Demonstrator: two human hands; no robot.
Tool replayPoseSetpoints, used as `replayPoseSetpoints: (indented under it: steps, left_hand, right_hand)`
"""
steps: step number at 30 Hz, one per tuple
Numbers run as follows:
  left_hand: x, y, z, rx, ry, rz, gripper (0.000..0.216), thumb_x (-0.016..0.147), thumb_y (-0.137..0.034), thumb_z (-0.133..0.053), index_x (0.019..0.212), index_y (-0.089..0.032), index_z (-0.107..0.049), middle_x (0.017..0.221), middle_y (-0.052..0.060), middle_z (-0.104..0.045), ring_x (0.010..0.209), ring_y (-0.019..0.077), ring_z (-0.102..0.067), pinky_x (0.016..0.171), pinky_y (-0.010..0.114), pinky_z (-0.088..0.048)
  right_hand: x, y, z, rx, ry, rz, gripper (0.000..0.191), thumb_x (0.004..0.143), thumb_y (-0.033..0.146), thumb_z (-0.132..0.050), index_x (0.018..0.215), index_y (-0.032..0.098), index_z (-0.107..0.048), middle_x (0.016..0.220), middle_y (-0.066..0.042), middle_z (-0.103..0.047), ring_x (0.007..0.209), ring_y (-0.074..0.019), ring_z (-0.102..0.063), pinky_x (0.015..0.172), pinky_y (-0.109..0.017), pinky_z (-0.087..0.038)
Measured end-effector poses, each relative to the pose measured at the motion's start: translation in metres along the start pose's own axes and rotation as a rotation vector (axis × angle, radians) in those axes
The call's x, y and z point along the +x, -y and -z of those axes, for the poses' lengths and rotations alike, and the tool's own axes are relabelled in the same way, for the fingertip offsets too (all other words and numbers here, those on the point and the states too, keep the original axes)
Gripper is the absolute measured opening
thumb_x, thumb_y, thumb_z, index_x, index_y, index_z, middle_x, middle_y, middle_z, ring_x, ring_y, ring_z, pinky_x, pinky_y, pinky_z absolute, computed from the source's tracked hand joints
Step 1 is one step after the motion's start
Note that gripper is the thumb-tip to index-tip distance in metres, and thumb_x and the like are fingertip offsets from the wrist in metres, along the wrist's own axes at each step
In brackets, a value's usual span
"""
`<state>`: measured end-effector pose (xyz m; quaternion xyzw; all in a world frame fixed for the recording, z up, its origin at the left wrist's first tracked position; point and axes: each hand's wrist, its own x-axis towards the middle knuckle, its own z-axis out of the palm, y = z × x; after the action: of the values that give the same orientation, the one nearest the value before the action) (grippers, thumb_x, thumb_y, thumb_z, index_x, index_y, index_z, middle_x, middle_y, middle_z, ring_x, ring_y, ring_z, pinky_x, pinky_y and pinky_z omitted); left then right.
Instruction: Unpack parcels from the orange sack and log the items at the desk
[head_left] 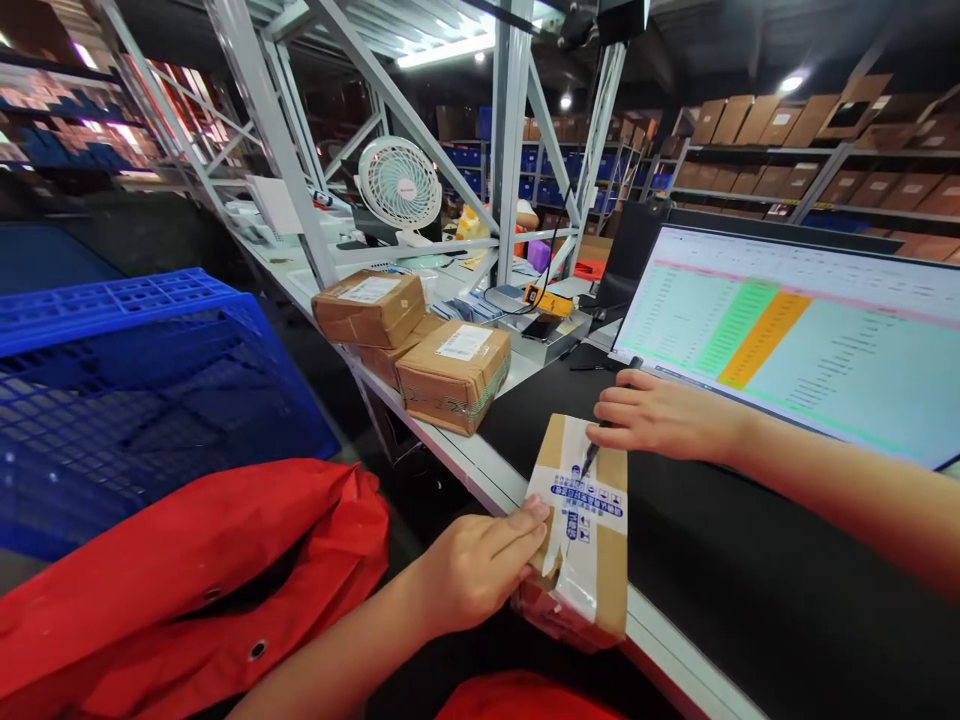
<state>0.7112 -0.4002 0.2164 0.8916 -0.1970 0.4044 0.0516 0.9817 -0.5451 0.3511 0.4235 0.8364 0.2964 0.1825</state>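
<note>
A small cardboard box (609, 480), crossed with white tape bearing blue print, lies at the table's edge with its near end overhanging. Fingers and thumb of my left hand (487, 560) grip its left side. Over the far end of the box, my right hand (637, 410) is closed around a slim black pen-like tool (589, 458), its tip down at the printed tape. Whether the tool is a pen or a knife I cannot make out. Near the box's close end, the tape looks wrinkled and torn.
Several labelled cardboard boxes (454, 375) are stacked at the table's left edge. To the right stands a monitor (780, 340) showing a spreadsheet. A blue plastic crate (150, 390) and red cloth (300, 530) are at the left. Behind are a fan (401, 185) and metal posts (510, 150).
</note>
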Motion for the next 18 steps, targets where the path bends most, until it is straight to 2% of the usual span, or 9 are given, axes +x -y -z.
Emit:
replayPoseSetpoints:
  steps: [3,6,7,9,11,13,15,16,18]
  left_hand:
    - [-0.003,0.004,0.003,-0.031,0.016,-0.009,0.034,0.1,-0.014,-0.039,0.129,-0.005,-0.055,0.12,0.021,-0.072,0.12,0.023,-0.067,0.094,0.028,-0.061]
    - [-0.005,0.006,0.007,-0.061,0.029,-0.035,0.036,0.1,-0.013,-0.04,0.133,-0.005,-0.052,0.122,0.021,-0.071,0.123,0.0229,-0.065,0.09,0.027,-0.062]
    - [-0.005,0.006,0.008,-0.083,0.037,-0.037,0.035,0.101,-0.013,-0.04,0.132,-0.006,-0.053,0.122,0.021,-0.071,0.123,0.0225,-0.064,0.09,0.026,-0.061]
    - [-0.003,0.006,0.013,-0.142,0.053,-0.027,0.031,0.102,-0.016,-0.04,0.127,-0.007,-0.056,0.122,0.02,-0.071,0.124,0.021,-0.064,0.092,0.024,-0.06]
    - [0.001,0.006,0.018,-0.214,0.097,0.039,0.028,0.101,-0.015,-0.042,0.123,-0.009,-0.059,0.124,0.017,-0.071,0.123,0.0187,-0.065,0.097,0.023,-0.058]
    - [0.006,0.004,0.022,-0.29,0.165,0.153,0.026,0.096,-0.011,-0.048,0.118,-0.013,-0.062,0.128,0.014,-0.07,0.123,0.0172,-0.065,0.101,0.023,-0.055]
    - [0.012,0.003,0.024,-0.359,0.224,0.29,0.021,0.086,-0.012,-0.059,0.106,-0.015,-0.065,0.131,0.013,-0.068,0.124,0.0192,-0.065,0.102,0.024,-0.055]
    - [0.015,0.002,0.024,-0.385,0.248,0.356,0.019,0.08,-0.016,-0.067,0.099,-0.016,-0.066,0.132,0.013,-0.068,0.123,0.0215,-0.065,0.1,0.025,-0.055]
    - [0.023,0.0,0.023,-0.411,0.301,0.466,0.025,0.068,-0.024,-0.079,0.087,-0.018,-0.064,0.129,0.013,-0.069,0.118,0.0258,-0.067,0.096,0.028,-0.058]
  right_hand:
    - [-0.013,-0.024,-0.023,-0.007,0.029,-0.068,0.035,0.096,0.006,-0.037,0.115,0.022,-0.061,0.095,-0.006,-0.062,0.086,-0.0207,-0.051,0.089,-0.04,-0.034]
    - [-0.036,-0.049,-0.049,0.04,0.12,-0.196,0.035,0.095,0.006,-0.035,0.102,0.02,-0.065,0.085,-0.007,-0.06,0.084,-0.0221,-0.05,0.087,-0.04,-0.034]
    - [-0.044,-0.054,-0.057,0.11,0.142,-0.279,0.033,0.094,0.007,-0.035,0.097,0.02,-0.066,0.082,-0.008,-0.06,0.084,-0.023,-0.051,0.087,-0.041,-0.034]
    - [-0.057,-0.055,-0.073,0.361,0.108,-0.604,0.028,0.091,0.011,-0.04,0.09,0.02,-0.067,0.081,-0.01,-0.06,0.087,-0.0249,-0.052,0.089,-0.043,-0.035]
    - [-0.061,-0.039,-0.083,0.618,0.005,-1.004,0.025,0.091,0.018,-0.042,0.094,0.019,-0.067,0.083,-0.01,-0.062,0.087,-0.0258,-0.055,0.087,-0.043,-0.038]
    - [-0.054,-0.009,-0.087,0.76,-0.062,-1.252,0.033,0.097,0.029,-0.034,0.102,0.018,-0.064,0.079,-0.009,-0.062,0.077,-0.0235,-0.057,0.077,-0.04,-0.044]
    - [-0.04,0.027,-0.085,0.905,-0.073,-1.311,0.047,0.101,0.044,-0.024,0.11,0.017,-0.061,0.076,-0.007,-0.062,0.067,-0.0204,-0.057,0.065,-0.035,-0.046]
    - [-0.032,0.044,-0.083,1.062,-0.095,-1.32,0.049,0.1,0.053,-0.03,0.116,0.018,-0.06,0.08,-0.006,-0.064,0.07,-0.0199,-0.06,0.065,-0.034,-0.049]
    - [-0.016,0.07,-0.078,1.429,-0.184,-1.326,0.061,0.084,0.065,-0.059,0.126,0.02,-0.055,0.098,-0.006,-0.067,0.086,-0.0218,-0.064,0.074,-0.035,-0.053]
